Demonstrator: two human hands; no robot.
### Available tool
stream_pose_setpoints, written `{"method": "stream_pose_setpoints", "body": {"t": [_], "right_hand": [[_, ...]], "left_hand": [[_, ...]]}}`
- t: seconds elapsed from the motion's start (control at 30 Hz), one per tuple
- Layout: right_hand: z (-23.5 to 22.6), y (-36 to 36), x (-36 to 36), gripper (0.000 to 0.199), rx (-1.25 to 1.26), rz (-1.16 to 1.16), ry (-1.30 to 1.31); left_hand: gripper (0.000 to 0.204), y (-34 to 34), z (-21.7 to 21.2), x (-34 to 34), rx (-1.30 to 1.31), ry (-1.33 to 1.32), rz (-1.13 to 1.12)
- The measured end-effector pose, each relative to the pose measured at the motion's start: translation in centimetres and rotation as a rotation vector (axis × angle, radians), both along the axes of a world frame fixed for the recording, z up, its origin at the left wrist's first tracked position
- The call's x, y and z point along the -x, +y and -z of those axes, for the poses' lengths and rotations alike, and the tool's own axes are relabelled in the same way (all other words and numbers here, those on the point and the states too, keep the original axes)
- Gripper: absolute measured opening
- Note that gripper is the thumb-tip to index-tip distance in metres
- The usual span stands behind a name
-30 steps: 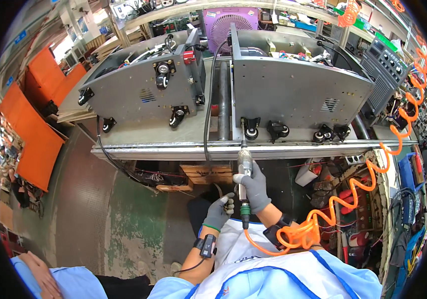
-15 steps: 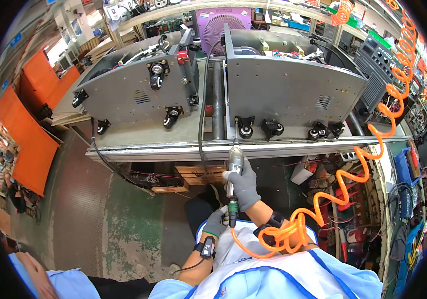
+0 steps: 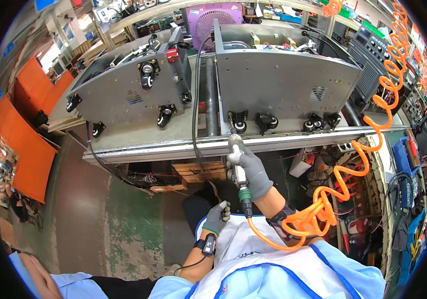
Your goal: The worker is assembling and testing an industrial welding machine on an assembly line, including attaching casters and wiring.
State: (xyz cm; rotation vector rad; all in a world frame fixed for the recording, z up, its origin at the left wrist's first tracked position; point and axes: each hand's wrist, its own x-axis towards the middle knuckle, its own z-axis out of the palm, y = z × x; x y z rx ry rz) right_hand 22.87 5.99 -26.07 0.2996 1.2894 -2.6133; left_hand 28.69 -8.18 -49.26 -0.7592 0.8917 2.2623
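Note:
My right hand, in a grey glove, is wrapped round a pneumatic screwdriver with a silver body and green collar. Its front end points away from me, toward the bench edge below a black caster. That caster stands with several others along the lower edge of the right grey metal cabinet. An orange air hose runs from the tool's rear. Close to my apron, my left hand is closed, its gloved fingers curled in; whatever they may hold is hidden. It is apart from the tool.
Another grey cabinet with casters lies left on the bench. A black cable hangs between both cabinets. Behind stands a purple fan. Coiled orange hose crosses at right. Another person's arm shows at lower left.
My right hand has drawn the screwdriver slightly back from the caster, its rear swinging right. My left hand has come away from the tool's rear end. The view has shifted slightly.

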Motion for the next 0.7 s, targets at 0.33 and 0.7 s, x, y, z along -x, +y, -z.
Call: {"method": "stream_pose_setpoints", "body": {"t": [0.33, 0.7], "right_hand": [[5.3, -2.2, 0.2, 0.053, -0.633, 0.209, 0.221], [5.7, -1.7, 0.2, 0.072, -0.788, 0.211, 0.246]], "left_hand": [[0.009, -0.3, 2.5, -0.8, -0.062, 0.149, 0.039], [0.012, 0.2, 0.2, -1.0, 0.085, 0.186, -0.027]]}}
